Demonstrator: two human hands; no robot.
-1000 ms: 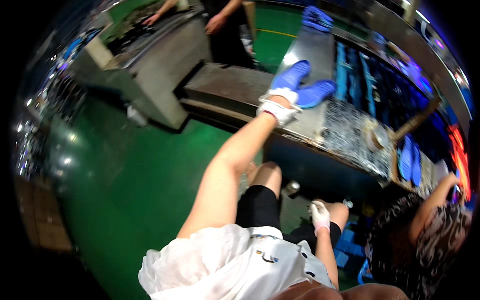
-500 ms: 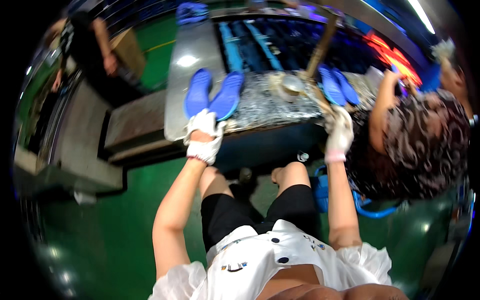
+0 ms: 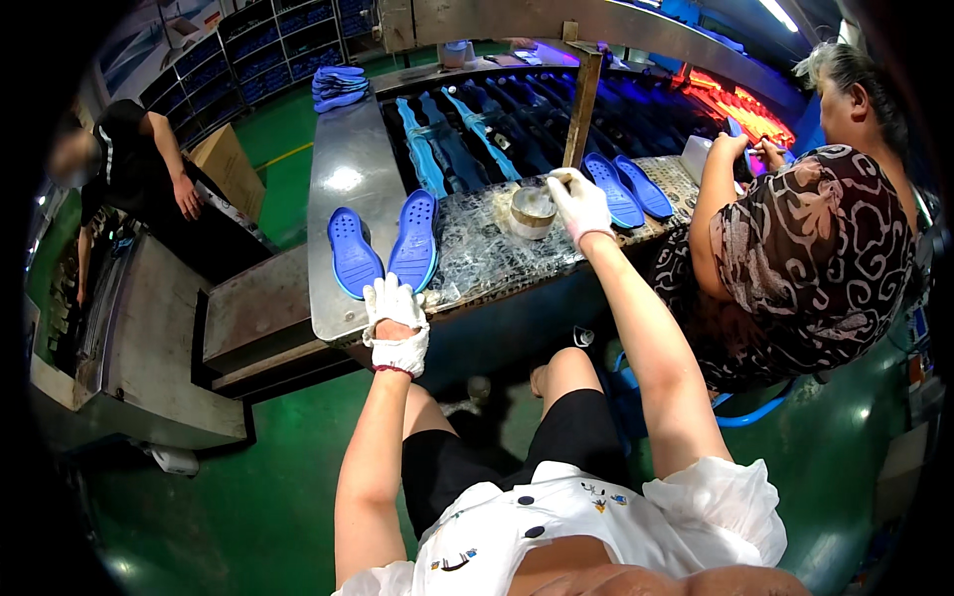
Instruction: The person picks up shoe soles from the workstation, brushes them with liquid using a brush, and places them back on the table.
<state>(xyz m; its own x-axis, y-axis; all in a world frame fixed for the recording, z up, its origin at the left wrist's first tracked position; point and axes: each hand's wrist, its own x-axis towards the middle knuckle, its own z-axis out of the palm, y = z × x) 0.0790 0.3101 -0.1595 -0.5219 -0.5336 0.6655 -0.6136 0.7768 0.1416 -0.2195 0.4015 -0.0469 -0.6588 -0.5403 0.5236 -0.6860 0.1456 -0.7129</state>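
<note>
A pair of blue shoe soles lies on the bench's left end: the left sole [image 3: 355, 253] and the right sole [image 3: 414, 236], both dotted with holes. My left hand [image 3: 396, 326], in a white glove, rests its stretched fingers at the heel end of the right sole. My right hand [image 3: 582, 206], also gloved, is beside a round, crusted tin [image 3: 533, 213], fingers bent together near its rim. Whatever they may hold is hidden. Just right of that hand lies another pair of blue soles [image 3: 616, 192].
Behind the bench [image 3: 487, 253] runs a conveyor [image 3: 517, 124] carrying blue strips. An upright post [image 3: 582, 109] rises near the tin. A co-worker [image 3: 795, 258] sits close on the right; another person [image 3: 149, 169] stands at the left. Stacked blue soles [image 3: 339, 87] sit at the far left corner.
My right hand has gone from the bench's front edge up to the tin. My left hand stays by the heel of the soles. The whole view has shifted.
</note>
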